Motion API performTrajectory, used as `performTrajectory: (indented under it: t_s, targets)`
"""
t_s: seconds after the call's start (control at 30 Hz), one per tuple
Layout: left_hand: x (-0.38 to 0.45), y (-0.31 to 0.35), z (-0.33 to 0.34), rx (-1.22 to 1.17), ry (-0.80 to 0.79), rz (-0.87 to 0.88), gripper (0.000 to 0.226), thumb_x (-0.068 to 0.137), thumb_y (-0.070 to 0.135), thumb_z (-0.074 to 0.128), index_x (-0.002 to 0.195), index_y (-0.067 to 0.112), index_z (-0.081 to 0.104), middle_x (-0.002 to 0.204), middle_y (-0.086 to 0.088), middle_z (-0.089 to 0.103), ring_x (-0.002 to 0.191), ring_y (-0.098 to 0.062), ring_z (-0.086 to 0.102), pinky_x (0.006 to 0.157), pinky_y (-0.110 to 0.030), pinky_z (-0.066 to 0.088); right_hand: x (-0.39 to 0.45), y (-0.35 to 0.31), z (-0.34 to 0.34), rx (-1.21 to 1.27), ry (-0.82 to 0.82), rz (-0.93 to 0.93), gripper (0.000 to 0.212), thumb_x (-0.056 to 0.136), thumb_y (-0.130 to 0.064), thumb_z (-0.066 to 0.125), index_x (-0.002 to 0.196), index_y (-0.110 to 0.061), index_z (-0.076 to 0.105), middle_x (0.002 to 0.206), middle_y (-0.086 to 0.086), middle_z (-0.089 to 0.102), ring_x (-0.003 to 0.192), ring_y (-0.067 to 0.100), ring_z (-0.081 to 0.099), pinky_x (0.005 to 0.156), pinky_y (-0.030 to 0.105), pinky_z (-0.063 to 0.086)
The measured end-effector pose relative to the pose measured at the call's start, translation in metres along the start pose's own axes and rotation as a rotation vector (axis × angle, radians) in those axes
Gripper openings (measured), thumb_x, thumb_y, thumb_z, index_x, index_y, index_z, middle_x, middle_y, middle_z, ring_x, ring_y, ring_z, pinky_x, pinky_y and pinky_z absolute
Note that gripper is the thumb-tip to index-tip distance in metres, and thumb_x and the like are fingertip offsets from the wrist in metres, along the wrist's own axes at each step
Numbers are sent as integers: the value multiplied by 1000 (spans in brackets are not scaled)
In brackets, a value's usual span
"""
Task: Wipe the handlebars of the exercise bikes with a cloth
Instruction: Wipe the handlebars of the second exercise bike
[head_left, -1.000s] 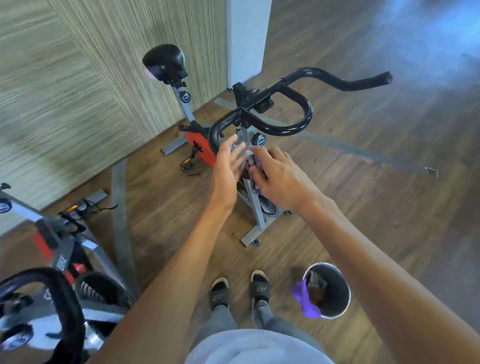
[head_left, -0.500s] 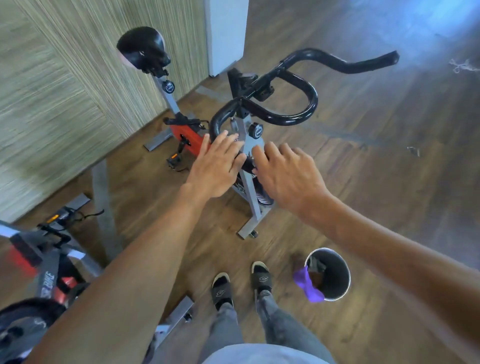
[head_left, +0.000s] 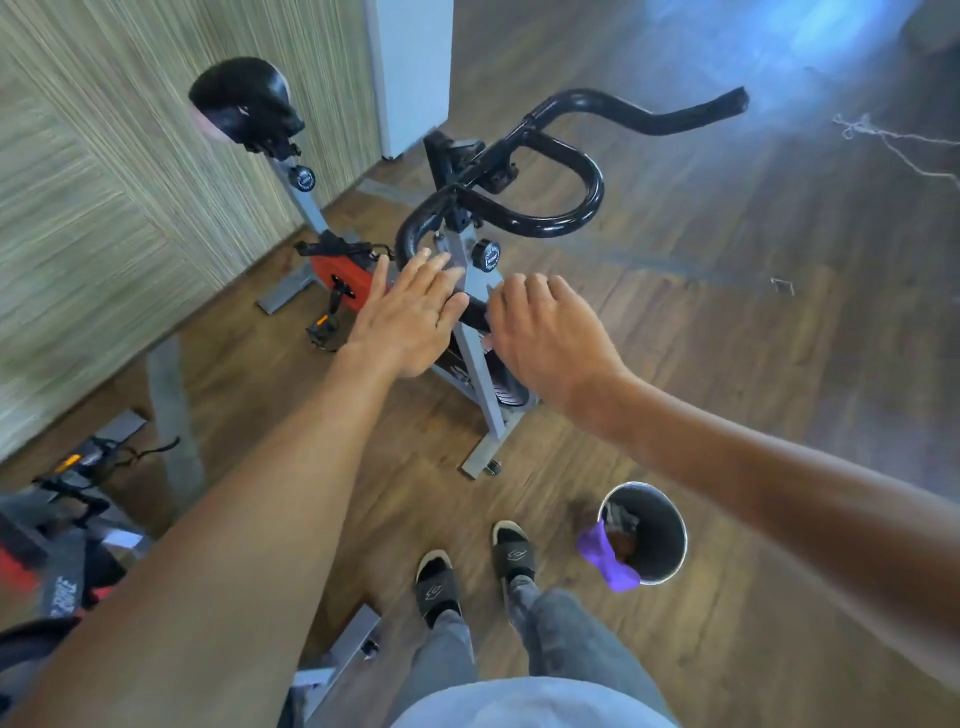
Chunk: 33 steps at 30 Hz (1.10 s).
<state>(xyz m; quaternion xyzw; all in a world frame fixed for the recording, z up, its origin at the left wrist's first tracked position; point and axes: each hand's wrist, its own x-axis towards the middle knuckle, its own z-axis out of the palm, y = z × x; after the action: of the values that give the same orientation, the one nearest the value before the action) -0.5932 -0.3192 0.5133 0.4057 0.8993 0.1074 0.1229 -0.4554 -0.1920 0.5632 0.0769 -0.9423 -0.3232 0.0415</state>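
The black handlebars (head_left: 545, 208) loop from a near-left grip out to a far-right horn, their long axis running diagonally away. The left hand (head_left: 410, 312), fingers straight, covers the near grip; the right hand (head_left: 545, 332) curls beside it, its hold unclear. No cloth shows.

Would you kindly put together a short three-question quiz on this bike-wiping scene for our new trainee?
1. True or false: the left hand has straight fingers over the near end of the handlebars.
2. Where does the purple cloth lie? A) draped over the rim of the bucket B) on the saddle C) in the right hand
3. Fill in: the saddle is coloured ____.

Key
1. True.
2. A. Whether the right hand, fingers curled down at the bar, holds another cloth cannot be seen.
3. Black.
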Motion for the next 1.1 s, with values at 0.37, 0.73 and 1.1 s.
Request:
performTrajectory:
  t_s: [0.37,0.73,1.1]
  targets:
    - [2,-19,-4,37,24,106,53,110,41,20,161,27,18,168,10,17,156,-9,5,127,-52,-3,15,-14,1,-94,-104,109,45,108,-37,41,125,4,51,109,20,58,93,32,59,81,39,52]
    - [3,-21,-5,20,20,104,53,110,39,22,161,26,18,169,8,16,156,-10,4,127,-51,-2,11,-15,-13,-212,-110,27,35,102,-9,32,132,6,44,116,22,55,100,31,59,86,37,54]
    - [2,-29,6,0,111,176,53,109,40,23,160,24,21,167,6,19,156,-13,7,127,-49,2,24,-22,2,-72,-112,164,35,108,-29,42,122,2,50,106,17,60,90,26,62,74,33,52]
